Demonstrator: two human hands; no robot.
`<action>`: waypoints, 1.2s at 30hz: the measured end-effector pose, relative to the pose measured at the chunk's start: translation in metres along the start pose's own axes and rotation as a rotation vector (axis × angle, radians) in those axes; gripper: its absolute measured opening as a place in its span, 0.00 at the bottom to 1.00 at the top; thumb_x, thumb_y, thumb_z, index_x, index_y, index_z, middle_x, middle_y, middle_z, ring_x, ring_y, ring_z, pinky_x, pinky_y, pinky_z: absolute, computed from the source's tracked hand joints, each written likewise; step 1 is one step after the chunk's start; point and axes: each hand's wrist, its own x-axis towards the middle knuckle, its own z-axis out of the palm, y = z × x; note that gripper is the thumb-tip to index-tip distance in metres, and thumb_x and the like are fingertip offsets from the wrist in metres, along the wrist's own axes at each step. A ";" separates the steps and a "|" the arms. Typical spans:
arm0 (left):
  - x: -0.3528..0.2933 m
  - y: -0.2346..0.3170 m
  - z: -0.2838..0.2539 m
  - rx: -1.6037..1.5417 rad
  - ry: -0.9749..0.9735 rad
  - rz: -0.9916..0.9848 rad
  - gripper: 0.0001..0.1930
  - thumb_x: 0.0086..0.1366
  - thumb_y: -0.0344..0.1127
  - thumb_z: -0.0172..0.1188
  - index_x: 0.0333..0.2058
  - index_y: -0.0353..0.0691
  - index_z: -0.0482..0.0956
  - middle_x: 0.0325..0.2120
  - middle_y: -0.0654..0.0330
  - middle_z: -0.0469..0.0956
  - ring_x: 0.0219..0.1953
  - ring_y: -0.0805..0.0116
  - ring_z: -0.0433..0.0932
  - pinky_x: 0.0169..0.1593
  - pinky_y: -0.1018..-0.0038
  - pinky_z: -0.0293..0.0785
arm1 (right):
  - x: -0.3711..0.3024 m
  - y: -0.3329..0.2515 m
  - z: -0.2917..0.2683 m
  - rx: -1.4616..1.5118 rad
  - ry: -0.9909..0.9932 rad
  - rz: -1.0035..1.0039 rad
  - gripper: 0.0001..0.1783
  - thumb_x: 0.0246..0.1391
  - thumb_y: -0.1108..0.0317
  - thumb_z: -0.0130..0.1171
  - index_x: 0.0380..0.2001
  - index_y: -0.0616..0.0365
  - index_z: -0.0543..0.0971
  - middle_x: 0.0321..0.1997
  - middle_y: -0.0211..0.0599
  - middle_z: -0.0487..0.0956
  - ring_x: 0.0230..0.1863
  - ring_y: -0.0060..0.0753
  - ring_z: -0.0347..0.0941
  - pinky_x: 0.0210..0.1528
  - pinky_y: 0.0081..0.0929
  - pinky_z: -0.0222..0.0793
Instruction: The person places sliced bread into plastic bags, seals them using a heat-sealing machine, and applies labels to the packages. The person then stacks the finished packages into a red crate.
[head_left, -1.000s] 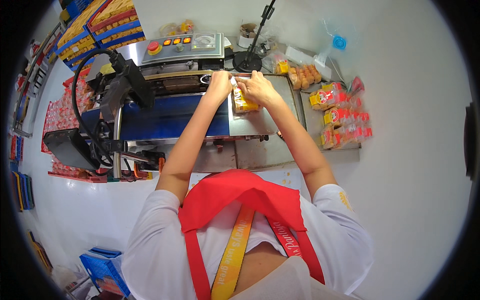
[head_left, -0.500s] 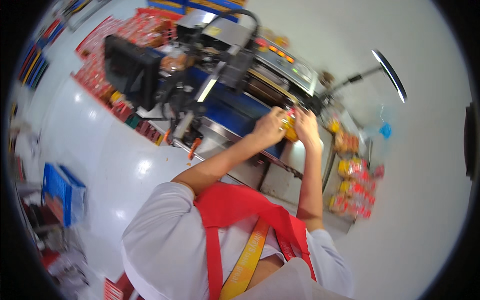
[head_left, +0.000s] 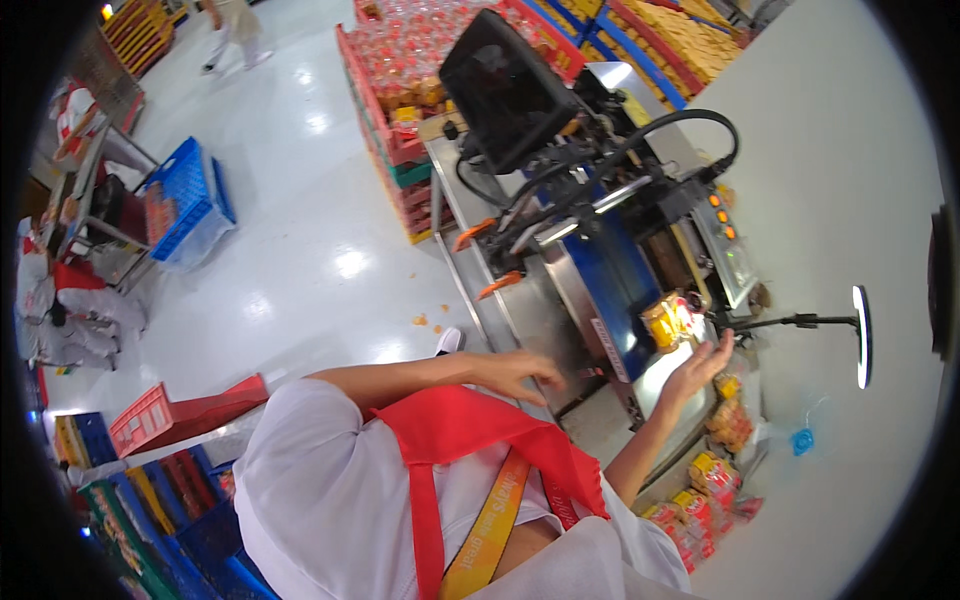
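Note:
A bagged loaf of bread in a yellow, red and clear wrapper rests on the near end of the blue conveyor belt. Just to the right of the loaf, my right hand is open, its fingers spread and empty. My left hand hovers near the machine's steel front edge, fingers loosely bent and apart, holding nothing. Over the belt stand a black-cabled printing head and a dark screen on its mount.
Several bagged breads lie along the right side by the wall. A ring lamp stands out on an arm. Red crates full of wrapped bread are stacked beyond the machine. A blue basket sits on the floor at left; people are farther off.
Both hands have let go of the bagged loaf, which now lies on the belt. My left hand has drawn back to the left. The view has turned, showing more floor at left.

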 end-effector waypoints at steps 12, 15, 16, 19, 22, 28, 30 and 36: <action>-0.415 -0.185 -0.002 -0.144 0.512 -1.355 0.21 0.62 0.45 0.57 0.49 0.38 0.72 0.44 0.56 0.73 0.45 0.61 0.71 0.49 0.67 0.66 | -0.055 -0.306 0.149 0.669 -0.435 -0.796 0.09 0.49 0.72 0.57 0.35 0.60 0.76 0.38 0.40 0.78 0.38 0.45 0.73 0.43 0.38 0.67; -0.501 -0.199 -0.027 -0.217 0.656 -1.475 0.21 0.62 0.45 0.57 0.48 0.38 0.73 0.43 0.57 0.73 0.44 0.62 0.71 0.47 0.68 0.66 | -0.093 -0.365 0.248 0.551 -0.740 -0.812 0.11 0.48 0.68 0.61 0.36 0.58 0.75 0.36 0.38 0.76 0.43 0.42 0.71 0.46 0.37 0.65; -0.527 -0.199 -0.041 -0.229 0.678 -1.504 0.21 0.62 0.45 0.57 0.48 0.38 0.73 0.43 0.57 0.73 0.43 0.62 0.71 0.47 0.68 0.66 | -0.104 -0.380 0.280 0.510 -0.792 -0.821 0.12 0.48 0.67 0.61 0.36 0.59 0.75 0.37 0.39 0.76 0.43 0.43 0.71 0.47 0.38 0.65; -0.587 -0.198 -0.092 -0.276 0.800 -1.554 0.21 0.62 0.46 0.57 0.48 0.38 0.73 0.41 0.58 0.73 0.42 0.63 0.71 0.45 0.69 0.67 | -0.128 -0.416 0.362 0.424 -0.952 -0.761 0.15 0.48 0.65 0.62 0.38 0.60 0.75 0.38 0.42 0.76 0.45 0.46 0.70 0.49 0.39 0.65; -0.620 -0.201 -0.152 -0.301 0.904 -1.526 0.21 0.62 0.46 0.57 0.47 0.38 0.73 0.40 0.58 0.73 0.41 0.65 0.72 0.44 0.71 0.67 | -0.124 -0.435 0.435 0.333 -1.017 -0.603 0.17 0.48 0.63 0.62 0.39 0.61 0.75 0.40 0.46 0.75 0.48 0.49 0.69 0.50 0.41 0.65; -0.634 -0.234 -0.280 -0.312 0.972 -1.424 0.20 0.62 0.47 0.57 0.46 0.39 0.74 0.38 0.60 0.74 0.38 0.67 0.72 0.41 0.73 0.67 | -0.041 -0.398 0.577 -0.273 -0.898 -0.449 0.26 0.43 0.58 0.65 0.44 0.62 0.73 0.50 0.51 0.71 0.51 0.54 0.68 0.53 0.46 0.65; -0.632 -0.250 -0.312 -0.318 0.959 -1.407 0.20 0.62 0.48 0.57 0.46 0.39 0.74 0.37 0.60 0.74 0.37 0.68 0.72 0.40 0.74 0.67 | 0.006 -0.391 0.608 -0.397 -0.816 -0.279 0.28 0.43 0.56 0.65 0.45 0.61 0.74 0.51 0.49 0.71 0.52 0.53 0.67 0.53 0.46 0.66; -0.645 -0.292 -0.398 -0.353 0.893 -1.421 0.20 0.62 0.49 0.57 0.45 0.39 0.75 0.35 0.62 0.74 0.35 0.70 0.72 0.37 0.76 0.68 | 0.098 -0.323 0.700 -0.687 -0.843 0.283 0.41 0.35 0.43 0.70 0.49 0.59 0.75 0.61 0.49 0.66 0.61 0.50 0.63 0.57 0.46 0.63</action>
